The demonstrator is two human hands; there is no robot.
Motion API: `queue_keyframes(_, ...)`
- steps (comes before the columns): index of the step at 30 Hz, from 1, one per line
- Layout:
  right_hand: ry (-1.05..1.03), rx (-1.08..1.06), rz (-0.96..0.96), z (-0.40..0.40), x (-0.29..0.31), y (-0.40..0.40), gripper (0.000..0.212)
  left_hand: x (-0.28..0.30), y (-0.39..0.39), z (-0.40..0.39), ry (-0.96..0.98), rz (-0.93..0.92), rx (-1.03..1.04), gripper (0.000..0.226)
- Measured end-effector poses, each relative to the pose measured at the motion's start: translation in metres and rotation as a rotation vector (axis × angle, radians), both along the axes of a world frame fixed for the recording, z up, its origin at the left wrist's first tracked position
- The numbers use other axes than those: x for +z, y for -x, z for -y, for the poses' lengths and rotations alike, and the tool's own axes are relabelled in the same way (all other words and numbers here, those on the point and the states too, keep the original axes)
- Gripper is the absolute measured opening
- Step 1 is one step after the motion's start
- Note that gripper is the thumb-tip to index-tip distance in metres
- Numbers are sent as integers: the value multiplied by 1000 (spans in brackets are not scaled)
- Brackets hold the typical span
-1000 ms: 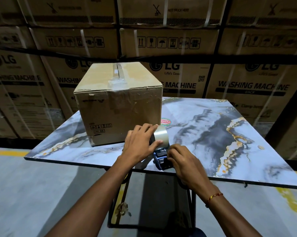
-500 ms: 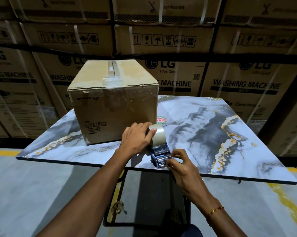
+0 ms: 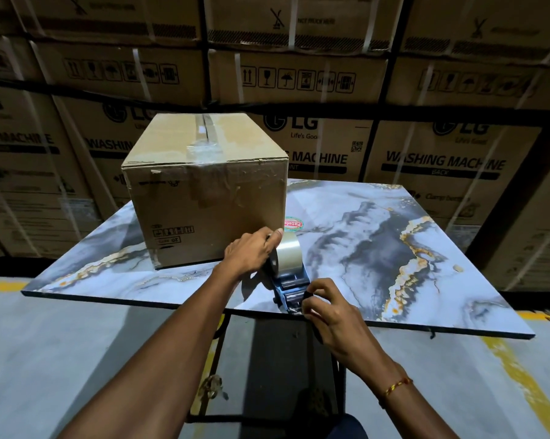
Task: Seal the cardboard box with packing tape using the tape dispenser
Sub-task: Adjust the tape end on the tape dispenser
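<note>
Fingers of the left hand curl over the tape roll, thumb on its upper edge, clamping it from the left; fingers of the right hand are pinched together at the near end of the tape dispenser, though what they grip there is too small to make out. Stacked washing-machine cartons fill the background wall. Marble-patterned bench: a square slab, one edge toward the person. Cardboard box: upright on the far left part of the bench, flaps closed, with clear tape along its top seam and over the front edge. Both forearms reach forward and converge on the dispenser, the left wrist straight, the right wrist bent inward and bearing a thin bracelet. The blue dispenser stands on the bench near its front edge, just right of the box and apart from it. A round sticker lies on the bench just behind the roll.
</note>
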State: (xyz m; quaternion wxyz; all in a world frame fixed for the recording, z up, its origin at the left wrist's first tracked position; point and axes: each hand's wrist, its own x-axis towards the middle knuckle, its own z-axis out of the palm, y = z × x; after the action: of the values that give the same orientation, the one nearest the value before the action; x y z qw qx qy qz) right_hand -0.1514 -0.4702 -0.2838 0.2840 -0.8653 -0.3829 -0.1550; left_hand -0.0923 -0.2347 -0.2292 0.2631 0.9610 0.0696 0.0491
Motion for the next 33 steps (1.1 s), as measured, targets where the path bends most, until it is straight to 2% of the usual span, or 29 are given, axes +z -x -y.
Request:
queue_keyframes(3, 25, 26, -14, 0, 5, 0, 12, -1, 4, 0, 58, -30, -5, 68)
queue_keyframes(6, 61, 27, 2, 0, 6, 1, 8, -3, 10, 8, 56, 9, 13, 61)
queue_keyframes(8, 62, 13, 10, -1, 3, 2, 6, -3, 15, 14, 16, 95, 30, 57)
queue_keyframes(11, 63, -30, 46, -4, -5, 5, 7, -4, 25, 19, -124, 334, 44, 46)
queue_keyframes(13, 71, -48, 67, -5, -8, 6, 6, -7, 30, 21, -239, 458, -26, 44)
queue_keyframes(15, 66, -50, 71, -5, -9, 7, 6, -11, 32, 25, -312, 410, -127, 59)
queue_keyframes(18, 72, -43, 56, -4, -8, 6, 5, -16, 31, 23, -344, 289, -164, 79)
queue_keyframes(26, -40, -64, 44, -4, -2, 2, 10, -14, 17, 18, -386, 314, -190, 76)
queue_keyframes(31, -22, -92, 38, -6, -3, -6, 5, -16, 10, 13, -495, 337, -178, 77)
queue_keyframes(33, -22, -84, 25, -4, -5, -7, 4, -15, 19, 11, -503, 404, -167, 73)
